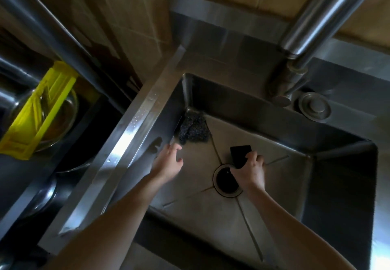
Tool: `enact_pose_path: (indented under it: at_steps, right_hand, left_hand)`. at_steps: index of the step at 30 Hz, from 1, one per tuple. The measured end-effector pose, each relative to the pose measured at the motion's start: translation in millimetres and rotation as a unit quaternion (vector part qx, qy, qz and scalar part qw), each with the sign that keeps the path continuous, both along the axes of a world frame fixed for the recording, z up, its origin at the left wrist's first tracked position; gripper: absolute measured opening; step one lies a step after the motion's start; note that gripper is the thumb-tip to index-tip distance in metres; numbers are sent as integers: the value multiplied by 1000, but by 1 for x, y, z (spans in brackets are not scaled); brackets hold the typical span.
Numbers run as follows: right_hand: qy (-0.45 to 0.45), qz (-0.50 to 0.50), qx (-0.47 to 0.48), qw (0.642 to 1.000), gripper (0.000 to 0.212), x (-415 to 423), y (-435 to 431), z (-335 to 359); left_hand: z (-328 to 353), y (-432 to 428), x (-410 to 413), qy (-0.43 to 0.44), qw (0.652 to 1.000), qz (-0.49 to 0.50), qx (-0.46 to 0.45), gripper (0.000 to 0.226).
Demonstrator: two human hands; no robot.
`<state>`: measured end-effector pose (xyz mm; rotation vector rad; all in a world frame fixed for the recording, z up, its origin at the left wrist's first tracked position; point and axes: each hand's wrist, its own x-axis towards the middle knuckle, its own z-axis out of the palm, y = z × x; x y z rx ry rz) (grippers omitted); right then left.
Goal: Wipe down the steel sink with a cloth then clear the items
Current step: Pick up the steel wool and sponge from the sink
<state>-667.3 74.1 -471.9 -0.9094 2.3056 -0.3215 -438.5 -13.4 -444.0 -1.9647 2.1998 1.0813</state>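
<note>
Inside the sink, the right hand grips a sponge, the open left hand nears the cloth; clearing remains.

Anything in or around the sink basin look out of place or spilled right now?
Nothing spilled or damaged. The dark crumpled scrubbing cloth sits bunched in the far-left corner of the steel sink, the left hand just short of it. The right hand grips a black rectangular sponge by the open drain hole.
</note>
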Motion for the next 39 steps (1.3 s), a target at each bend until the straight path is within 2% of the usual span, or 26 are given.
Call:
enact_pose_path:
  at_steps: [5, 8, 15, 20, 23, 25, 26, 28, 31, 35, 39]
  right_hand:
    - [-12, 8, -10, 1000, 72, -10, -11, -10]
    - [-17, 0, -11, 1000, 66, -17, -16, -15]
    - [-6, -9, -33, 999, 60, -32, -24, -23]
    - [-23, -6, -34, 999, 58, -37, -26, -25]
    - [-26, -3, -35, 999, 57, -40, -24, -22]
    - [-29, -5, -36, 999, 58, -41, -20, -21]
    - [-31, -7, -38, 999, 59, -42, -18, -20]
    - [-36, -16, -42, 998, 58, -42, -15, -19]
    - [-43, -23, -43, 998, 58, -42, -11, -20]
    - [-49, -30, -50, 997, 58, -40, -5, -21]
    - [-58, -39, -51, 996, 59, -36, 5, -20]
  left_hand:
    - [-13, -21, -28, -19, 999, 4, 26, 56]
    - [-22, -37, -40, -28, 999, -5, 14, 59]
    - [-46, -73, -71, -72, 994, -20, -74, 51]
    - [-65, -87, -86, -123, 992, -31, -22, 57]
    - [-69, -84, -88, -117, 992, -54, 15, 43]
    - [-70, -78, -87, -96, 992, -79, -1, 38]
    - [-71, -74, -86, -92, 991, -91, -19, 42]
    - [-74, -67, -84, -99, 990, -97, -39, 65]
    - [-80, -60, -78, -143, 980, -137, -18, 93]
    - [-84, -53, -71, -236, 951, -201, 15, 87]
    - [-81, -43, -66, -258, 941, -216, -44, 77]
